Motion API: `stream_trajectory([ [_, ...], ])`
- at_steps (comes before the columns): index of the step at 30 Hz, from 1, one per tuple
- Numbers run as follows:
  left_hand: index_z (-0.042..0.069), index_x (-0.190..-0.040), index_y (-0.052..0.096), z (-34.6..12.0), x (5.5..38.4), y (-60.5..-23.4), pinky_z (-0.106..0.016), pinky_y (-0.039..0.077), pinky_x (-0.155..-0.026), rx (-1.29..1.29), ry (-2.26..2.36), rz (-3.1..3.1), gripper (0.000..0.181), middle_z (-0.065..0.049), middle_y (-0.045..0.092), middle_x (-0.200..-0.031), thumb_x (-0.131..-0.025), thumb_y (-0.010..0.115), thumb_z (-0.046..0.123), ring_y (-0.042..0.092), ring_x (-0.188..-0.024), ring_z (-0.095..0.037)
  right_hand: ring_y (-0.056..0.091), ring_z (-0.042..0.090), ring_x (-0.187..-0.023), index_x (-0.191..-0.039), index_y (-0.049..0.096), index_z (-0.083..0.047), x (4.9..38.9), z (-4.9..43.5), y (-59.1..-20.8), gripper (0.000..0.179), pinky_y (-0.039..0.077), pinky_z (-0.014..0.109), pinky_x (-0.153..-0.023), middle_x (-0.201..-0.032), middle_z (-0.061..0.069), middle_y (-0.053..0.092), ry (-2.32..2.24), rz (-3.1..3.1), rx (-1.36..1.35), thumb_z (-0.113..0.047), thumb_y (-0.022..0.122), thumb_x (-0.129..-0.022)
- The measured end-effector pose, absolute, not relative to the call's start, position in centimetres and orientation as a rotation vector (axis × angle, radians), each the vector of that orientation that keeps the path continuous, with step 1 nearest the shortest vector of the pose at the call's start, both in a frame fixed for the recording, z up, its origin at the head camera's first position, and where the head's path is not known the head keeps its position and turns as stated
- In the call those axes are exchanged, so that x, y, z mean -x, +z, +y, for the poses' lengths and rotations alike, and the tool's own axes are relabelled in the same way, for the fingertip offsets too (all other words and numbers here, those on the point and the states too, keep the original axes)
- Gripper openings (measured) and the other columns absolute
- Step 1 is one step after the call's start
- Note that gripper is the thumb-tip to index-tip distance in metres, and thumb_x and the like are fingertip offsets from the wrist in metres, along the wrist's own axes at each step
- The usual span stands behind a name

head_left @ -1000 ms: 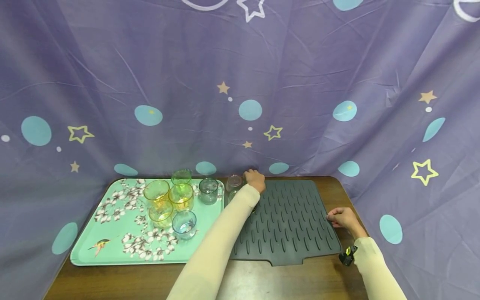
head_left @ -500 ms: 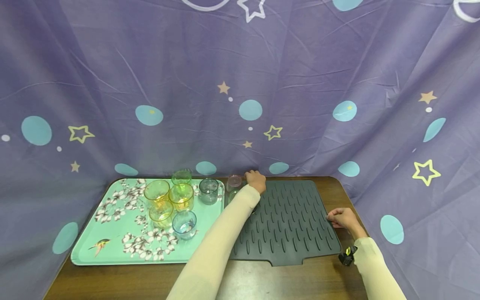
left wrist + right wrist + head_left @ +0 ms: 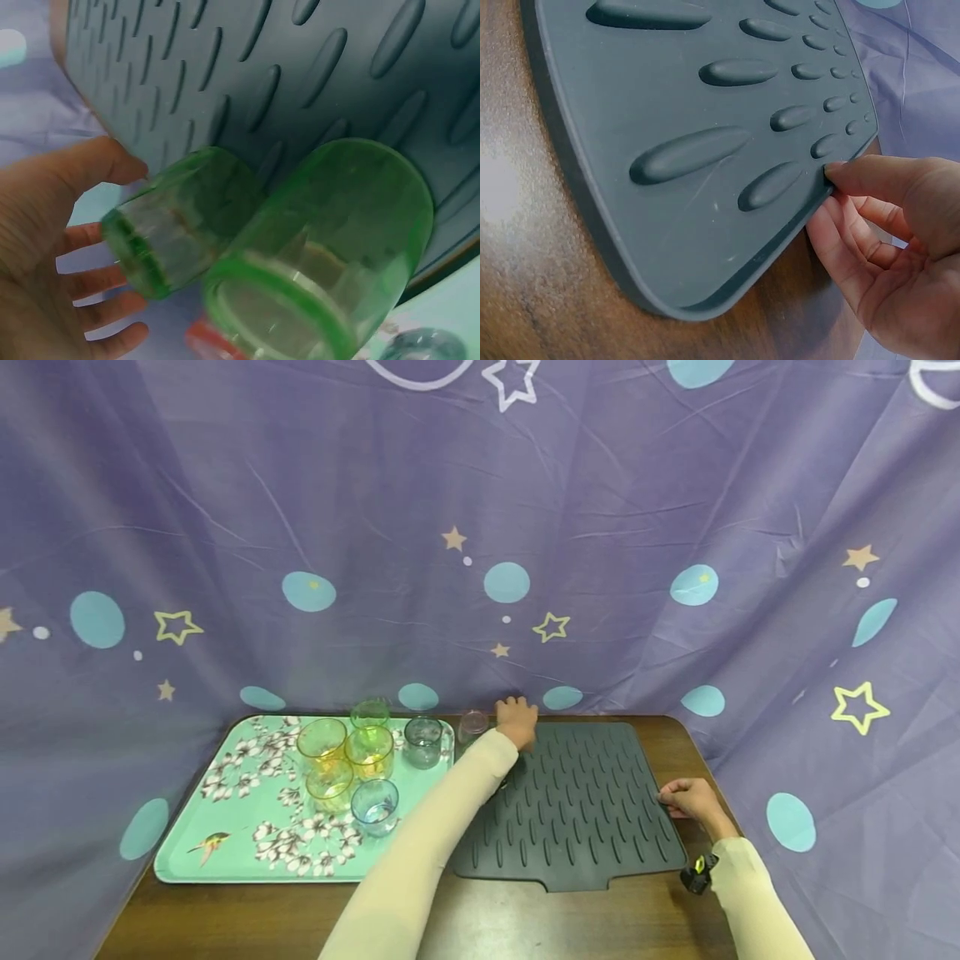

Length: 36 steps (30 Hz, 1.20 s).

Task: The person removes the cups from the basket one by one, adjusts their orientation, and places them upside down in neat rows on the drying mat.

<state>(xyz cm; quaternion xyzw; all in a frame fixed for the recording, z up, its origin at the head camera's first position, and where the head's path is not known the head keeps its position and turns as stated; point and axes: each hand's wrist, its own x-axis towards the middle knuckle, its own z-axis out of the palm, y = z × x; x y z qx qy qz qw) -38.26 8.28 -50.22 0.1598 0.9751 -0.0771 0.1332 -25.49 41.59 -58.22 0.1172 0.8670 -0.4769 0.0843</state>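
My left hand (image 3: 56, 247) is beside a green-tinted glass (image 3: 199, 206), its fingers spread apart. The thumb and fingertips lie close to that glass, and I cannot tell whether they touch it. A second green-tinted glass (image 3: 330, 217) is nearer the camera. Both glasses are on a dark grey ribbed drying mat (image 3: 585, 810), thick ends away from it. At the mat's right edge my right hand (image 3: 900, 240) pinches the rim between thumb and fingers. In the head view, my left forearm hides part of the mat's left side, including the green glasses.
A mint floral tray (image 3: 225, 852) stands left of the mat. It holds several tinted glasses, among them a blue one (image 3: 375, 810), a dark grey one (image 3: 423, 743) and a yellow one (image 3: 370, 754). A pinkish glass (image 3: 473, 727) stands behind my left forearm. A purple curtain (image 3: 630, 643) hangs behind the table.
The left hand's fingers have spread from a more closed shape and the hand has lifted slightly. The right hand keeps its pinch on the mat. The head view has shifted slightly.
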Motion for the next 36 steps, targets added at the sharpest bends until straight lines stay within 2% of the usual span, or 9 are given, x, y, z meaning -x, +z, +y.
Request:
stream_trajectory([
  [5,0.023,-0.158,0.037,7.3,37.4,-48.7,-0.052,0.039,-0.115,-0.605,-0.18,2.867,0.085,-0.009,0.04,-0.158,-0.087,0.077,0.05,0.041,-0.143,-0.033,0.063,0.012,-0.07,-0.095,0.068,0.012,25.4,41.8,-58.5,0.014,0.06,0.024,-0.062,-0.078,0.002,0.066,-1.412,2.588,-0.349,-0.002,0.068,-0.093],
  [10,0.022,-0.157,0.038,5.6,35.8,-46.2,-0.052,0.038,-0.117,-0.713,-0.073,2.903,0.089,-0.009,0.043,-0.157,-0.085,0.078,0.054,0.043,-0.143,-0.032,0.064,0.012,-0.071,-0.096,0.068,0.012,25.4,41.8,-58.4,0.015,0.06,0.024,-0.063,-0.079,0.003,0.067,-1.408,2.571,-0.35,-0.002,0.068,-0.093],
  [17,0.024,-0.153,0.045,1.7,33.3,-41.5,-0.052,0.042,-0.113,-0.778,0.3,2.911,0.077,-0.007,0.05,-0.15,-0.087,0.079,0.043,0.049,-0.134,-0.031,0.064,0.012,-0.07,-0.096,0.068,0.014,25.4,41.8,-58.1,0.017,0.06,0.026,-0.064,-0.078,0.002,0.067,-1.411,2.571,-0.342,-0.002,0.068,-0.093],
  [22,0.025,-0.149,0.051,-1.9,30.5,-39.5,-0.052,0.046,-0.107,-0.797,0.509,2.899,0.071,-0.006,0.057,-0.143,-0.087,0.081,0.04,0.053,-0.131,-0.032,0.063,0.013,-0.071,-0.096,0.068,0.013,25.3,42.2,-58.1,0.016,0.06,0.026,-0.064,-0.079,0.002,0.067,-1.412,2.567,-0.322,-0.003,0.068,-0.093],
  [25,0.023,-0.146,0.054,-4.1,29.3,-39.4,-0.051,0.049,-0.103,-0.781,0.628,2.912,0.068,-0.006,0.059,-0.139,-0.086,0.081,0.039,0.056,-0.128,-0.031,0.063,0.012,-0.071,-0.095,0.068,0.012,25.3,42.4,-58.3,0.014,0.06,0.024,-0.063,-0.079,0.001,0.066,-1.409,2.576,-0.325,-0.003,0.067,-0.094],
  [28,0.021,-0.145,0.055,-6.3,28.2,-39.9,-0.054,0.049,-0.104,-0.749,0.759,2.929,0.067,-0.007,0.06,-0.139,-0.085,0.082,0.036,0.056,-0.13,-0.033,0.063,0.011,-0.071,-0.092,0.068,0.01,25.4,42.6,-58.4,0.012,0.059,0.023,-0.062,-0.077,-0.001,0.065,-1.412,2.575,-0.32,-0.002,0.067,-0.094],
  [36,0.013,-0.144,0.056,-12.6,25.3,-43.1,-0.055,0.05,-0.102,-0.649,1.186,2.931,0.063,-0.012,0.062,-0.134,-0.087,0.082,0.025,0.059,-0.124,-0.032,0.062,0.011,-0.069,-0.093,0.067,0.013,25.7,42.0,-58.3,0.015,0.059,0.023,-0.061,-0.075,-0.002,0.065,-1.431,2.561,-0.317,-0.002,0.068,-0.093],
])
